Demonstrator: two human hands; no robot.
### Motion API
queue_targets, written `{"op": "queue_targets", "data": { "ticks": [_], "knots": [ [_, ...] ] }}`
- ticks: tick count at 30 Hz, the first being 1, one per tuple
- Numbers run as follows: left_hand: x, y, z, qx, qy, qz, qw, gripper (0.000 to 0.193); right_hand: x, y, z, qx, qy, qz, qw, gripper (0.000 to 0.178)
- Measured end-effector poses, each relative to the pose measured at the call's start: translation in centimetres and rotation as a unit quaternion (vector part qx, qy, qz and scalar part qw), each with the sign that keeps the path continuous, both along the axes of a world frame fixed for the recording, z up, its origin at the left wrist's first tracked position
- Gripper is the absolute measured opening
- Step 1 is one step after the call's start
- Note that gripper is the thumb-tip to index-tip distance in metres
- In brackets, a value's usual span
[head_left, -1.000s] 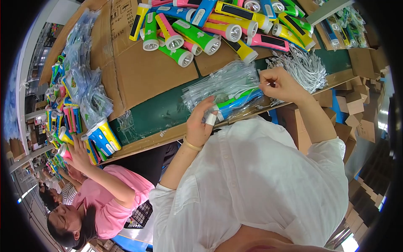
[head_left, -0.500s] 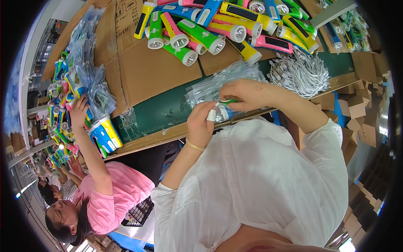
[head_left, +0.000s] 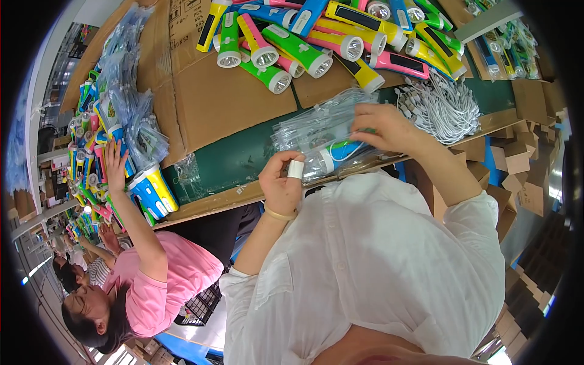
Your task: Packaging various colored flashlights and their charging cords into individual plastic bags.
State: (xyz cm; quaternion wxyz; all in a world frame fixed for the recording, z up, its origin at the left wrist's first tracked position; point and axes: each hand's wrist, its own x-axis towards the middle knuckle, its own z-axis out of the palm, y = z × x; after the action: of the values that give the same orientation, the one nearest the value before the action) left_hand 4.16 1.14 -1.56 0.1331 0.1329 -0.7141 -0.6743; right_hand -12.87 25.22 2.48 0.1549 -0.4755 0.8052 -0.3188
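My left hand [head_left: 281, 181] is at the bench's front edge, thumb and forefinger curled together. A small white piece [head_left: 295, 169] shows at the thumb; whether it is a wrap or something held, I cannot tell. To the right, my right hand [head_left: 386, 126] has its fingers bent closed, with a bit of green at the tips; what they grip is mostly hidden. Between my hands lies a blue flashlight [head_left: 344, 150] with a white head and a thin white loop. It rests against the stack of clear plastic bags [head_left: 310, 128].
Flashlights [head_left: 301, 52] in several colours are heaped on cardboard [head_left: 231, 112] ahead. A bundle of white cables [head_left: 447, 112] lies to the right. On the left, a co-worker's hand [head_left: 115, 164] touches flashlights beside a long pile of plastic bags [head_left: 131, 79]. Cartons [head_left: 523, 158] lie at the right.
My hands have moved apart: the right has gone right and slightly up, the left a little left. More of the blue flashlight now shows between them. The co-worker's fingers have spread.
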Motion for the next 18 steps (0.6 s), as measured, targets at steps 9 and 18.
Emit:
{"op": "queue_targets", "data": {
  "ticks": [9,18],
  "knots": [
    [-3.3,-2.5,-3.0,0.096,-0.146,-0.075,0.982,0.028,-0.9,3.4,0.9,0.003,-0.148,-0.072,0.986,0.016],
    [-7.9,1.4,-0.9,-0.409,-0.059,-0.157,0.897,0.024,-19.5,12.1,15.6,-0.076,0.000,-0.594,0.801,0.030]
  ]
}}
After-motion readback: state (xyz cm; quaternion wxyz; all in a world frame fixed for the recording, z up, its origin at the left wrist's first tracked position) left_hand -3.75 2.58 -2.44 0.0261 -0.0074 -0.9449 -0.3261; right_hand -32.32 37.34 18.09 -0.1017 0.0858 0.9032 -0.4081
